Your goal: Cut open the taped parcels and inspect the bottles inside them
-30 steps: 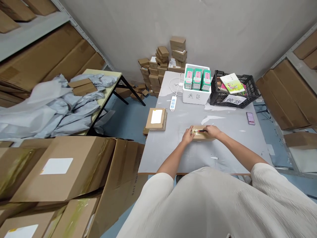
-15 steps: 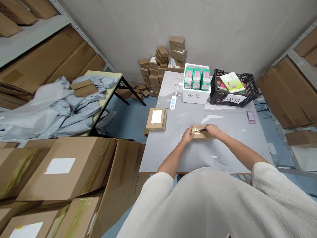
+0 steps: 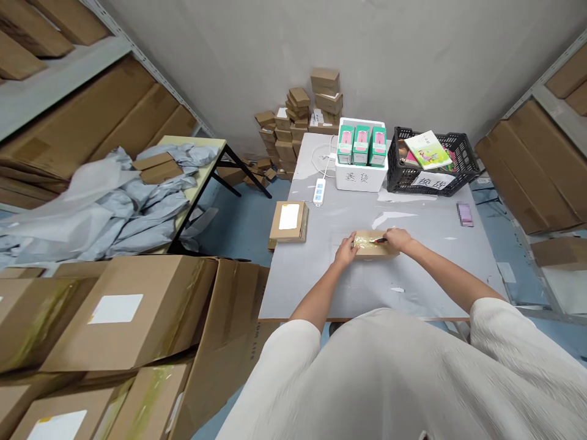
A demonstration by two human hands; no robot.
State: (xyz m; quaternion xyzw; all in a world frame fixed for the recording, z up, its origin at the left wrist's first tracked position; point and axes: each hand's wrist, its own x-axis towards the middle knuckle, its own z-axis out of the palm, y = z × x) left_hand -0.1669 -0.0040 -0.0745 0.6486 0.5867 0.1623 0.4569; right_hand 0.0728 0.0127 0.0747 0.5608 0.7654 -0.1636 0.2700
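A small brown cardboard box (image 3: 367, 251) lies on the grey table (image 3: 302, 281) in front of me, with shiny clear-yellow tape along its top. My left hand (image 3: 347, 248) grips the box's left end, thumb and fingers at its upper edge. In my right hand (image 3: 398, 239), closed over the box's right end, is a slim black and red utility knife (image 3: 380, 241). Its tip points left and lies on or just above the taped top; the blade itself is too small to make out.
Left on the table is a labelled carton (image 3: 288, 221); behind it lies a power strip (image 3: 320, 191). A white bin (image 3: 362, 179) of green boxes and a black crate (image 3: 398, 178) with books stand at the back. Large cartons (image 3: 123, 275) crowd the left. A purple item (image 3: 465, 214) lies right.
My right hand, with the knife, has moved slightly right along the box top. The left hand stays on the box's left end. The view has shifted slightly.
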